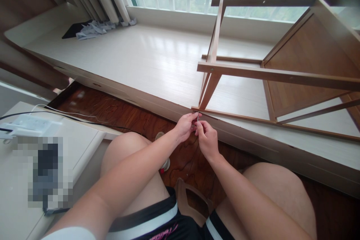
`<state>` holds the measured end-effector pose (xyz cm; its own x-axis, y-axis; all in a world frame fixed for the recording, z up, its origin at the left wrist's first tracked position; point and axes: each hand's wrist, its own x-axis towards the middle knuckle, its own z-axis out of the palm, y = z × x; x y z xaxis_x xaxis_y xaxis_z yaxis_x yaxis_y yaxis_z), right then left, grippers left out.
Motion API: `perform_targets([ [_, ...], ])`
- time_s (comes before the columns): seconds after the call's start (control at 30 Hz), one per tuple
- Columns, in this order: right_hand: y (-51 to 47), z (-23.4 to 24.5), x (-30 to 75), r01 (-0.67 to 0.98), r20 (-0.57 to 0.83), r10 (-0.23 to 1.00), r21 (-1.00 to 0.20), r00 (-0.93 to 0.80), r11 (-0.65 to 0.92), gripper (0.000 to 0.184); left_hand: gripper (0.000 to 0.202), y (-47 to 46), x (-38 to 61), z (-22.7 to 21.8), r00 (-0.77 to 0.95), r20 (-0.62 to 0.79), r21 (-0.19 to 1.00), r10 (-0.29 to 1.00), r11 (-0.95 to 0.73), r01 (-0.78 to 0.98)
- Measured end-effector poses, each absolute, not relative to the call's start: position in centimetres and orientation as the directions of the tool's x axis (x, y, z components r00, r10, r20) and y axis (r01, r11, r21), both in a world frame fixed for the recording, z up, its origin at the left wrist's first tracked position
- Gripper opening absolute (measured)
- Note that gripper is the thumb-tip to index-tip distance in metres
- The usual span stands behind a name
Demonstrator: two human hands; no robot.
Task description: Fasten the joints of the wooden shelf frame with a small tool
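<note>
Both hands meet just below the front edge of a pale window-seat platform (146, 56). My left hand (185, 125) is closed with pinched fingers around something small and reddish. My right hand (206, 138) is also closed, its fingertips pinching a thin metal piece (198, 117) that stands upright between the two hands. Right above them is the near corner of a wooden frame (270, 75), a piece of furniture lying tipped on its side on the platform. The thin piece is too small to name.
A white side table (84, 138) at the left carries a power strip (30, 123) and cables. Dark wooden floor (112, 110) lies between my bare knees and the platform. Crumpled paper (94, 30) sits by the curtains at the far left, under the barred window.
</note>
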<state>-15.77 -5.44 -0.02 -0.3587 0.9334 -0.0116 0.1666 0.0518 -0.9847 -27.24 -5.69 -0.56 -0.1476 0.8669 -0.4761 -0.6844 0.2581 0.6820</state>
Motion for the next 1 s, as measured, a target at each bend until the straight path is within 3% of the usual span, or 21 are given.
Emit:
perform_targets([
  [0.1,-5.32,-0.31,-15.94,-0.092,-0.207,0.869,-0.957,-0.45,-0.276,0.025,0.031,-5.68,-27.28,-0.52,-0.105,-0.483,0.674,0.87,0.292,-0.679],
  [0.2,-5.07,-0.28,-15.88,-0.303,-0.336,0.679,-0.706,-0.653,-0.64,0.021,0.033,-5.7,-27.29,-0.49,-0.125,-0.493,0.679,0.861,0.29,-0.675],
  [0.27,-4.95,-0.1,-15.78,-0.349,-0.34,0.577,-0.539,-0.743,-0.767,0.016,0.033,-5.75,-27.26,-0.43,-0.142,-0.486,0.685,0.863,0.275,-0.674],
  [0.37,-5.04,0.13,-15.76,-0.361,-0.342,0.525,-0.44,-0.779,-0.822,0.014,0.034,-5.92,-27.12,-0.21,-0.131,-0.494,0.689,0.86,0.295,-0.662],
  [0.5,-5.54,0.09,-15.91,-0.36,-0.346,0.555,-0.488,-0.757,-0.795,0.017,0.036,-6.18,-26.89,0.13,-0.114,-0.535,0.675,0.837,0.342,-0.654],
  [0.6,-5.74,-0.1,-15.95,-0.353,-0.343,0.625,-0.594,-0.701,-0.723,0.02,0.035,-6.23,-26.86,0.15,-0.105,-0.531,0.676,0.841,0.345,-0.652],
  [0.8,-5.51,-0.42,-15.92,-0.135,-0.262,0.852,-0.924,-0.453,-0.357,0.031,0.026,-5.92,-27.0,-0.37,-0.184,-0.504,0.699,0.844,0.273,-0.662],
  [1.0,-5.59,-0.03,-15.68,0.114,-0.086,0.919,-0.992,-0.385,-0.045,0.031,0.024,-5.79,-27.09,-0.81,-0.216,-0.483,0.711,0.849,0.236,-0.662],
])
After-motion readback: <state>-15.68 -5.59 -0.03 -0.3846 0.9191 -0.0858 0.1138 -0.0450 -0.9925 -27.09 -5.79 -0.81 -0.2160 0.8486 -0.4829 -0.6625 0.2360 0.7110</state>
